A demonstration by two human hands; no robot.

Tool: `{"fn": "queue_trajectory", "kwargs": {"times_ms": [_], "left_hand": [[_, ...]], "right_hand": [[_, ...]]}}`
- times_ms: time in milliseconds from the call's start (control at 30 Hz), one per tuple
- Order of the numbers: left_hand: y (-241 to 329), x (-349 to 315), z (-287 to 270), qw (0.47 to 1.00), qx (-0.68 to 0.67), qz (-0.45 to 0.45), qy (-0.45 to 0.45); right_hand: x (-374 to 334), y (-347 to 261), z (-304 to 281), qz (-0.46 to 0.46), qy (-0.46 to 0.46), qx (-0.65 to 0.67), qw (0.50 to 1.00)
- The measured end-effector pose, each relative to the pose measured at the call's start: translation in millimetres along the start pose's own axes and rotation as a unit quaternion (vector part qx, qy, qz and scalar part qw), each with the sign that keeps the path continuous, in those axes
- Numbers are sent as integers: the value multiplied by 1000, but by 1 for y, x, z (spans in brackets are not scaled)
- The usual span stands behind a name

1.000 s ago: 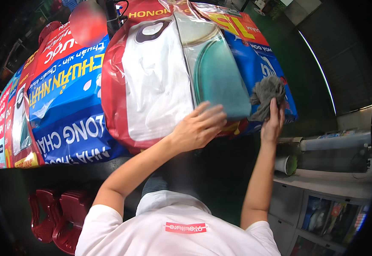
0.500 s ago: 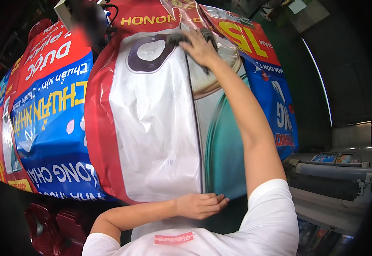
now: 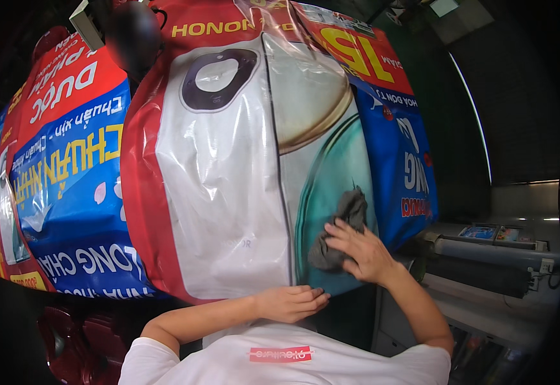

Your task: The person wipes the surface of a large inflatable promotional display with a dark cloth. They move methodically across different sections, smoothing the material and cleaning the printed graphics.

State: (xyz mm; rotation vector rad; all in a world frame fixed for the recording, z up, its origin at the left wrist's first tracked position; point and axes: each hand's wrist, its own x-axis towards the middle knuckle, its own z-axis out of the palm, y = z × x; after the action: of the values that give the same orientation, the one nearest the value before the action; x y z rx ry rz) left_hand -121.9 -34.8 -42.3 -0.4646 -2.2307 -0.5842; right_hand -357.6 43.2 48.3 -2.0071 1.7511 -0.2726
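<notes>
glossy printed sheet [image 3: 222,192]: wrinkled, spread out. grey cloth [image 3: 321,255]: bunched on its green area, near-right. right hand [image 3: 368,255]: grasping cloth, fingers splayed. left hand [image 3: 291,303]: fingers curled at sheet's near edge; cannot tell whether gripping.

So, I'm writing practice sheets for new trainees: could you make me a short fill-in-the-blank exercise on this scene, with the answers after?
1. The crumpled cloth under the right hand is coloured ____.
2. Of the near and far edges of the glossy printed banner, the left hand is at the ____ one.
3. The maroon chairs are on the person's ____ side.

Missing words: grey; near; left.
</notes>
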Motion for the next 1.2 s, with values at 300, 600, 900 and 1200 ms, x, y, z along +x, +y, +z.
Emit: {"fn": "queue_trajectory", "kwargs": {"times_ms": [300, 600, 900, 1200], "left_hand": [[12, 1, -1, 998, -10, -44, -51], [18, -16, 16, 993, 85, -76, 22], [33, -11, 20, 952, 104, -283, 49], [42, -1, 8, 951, 119, -286, 3]], "right_hand": [[226, 195, -54, 123, 350, -34, 928], [98, 35, 41, -171, 117, 130, 970], [-66, 15, 28, 78, 181, -72, 978], [117, 149, 3, 129, 325, -86, 933]]}}
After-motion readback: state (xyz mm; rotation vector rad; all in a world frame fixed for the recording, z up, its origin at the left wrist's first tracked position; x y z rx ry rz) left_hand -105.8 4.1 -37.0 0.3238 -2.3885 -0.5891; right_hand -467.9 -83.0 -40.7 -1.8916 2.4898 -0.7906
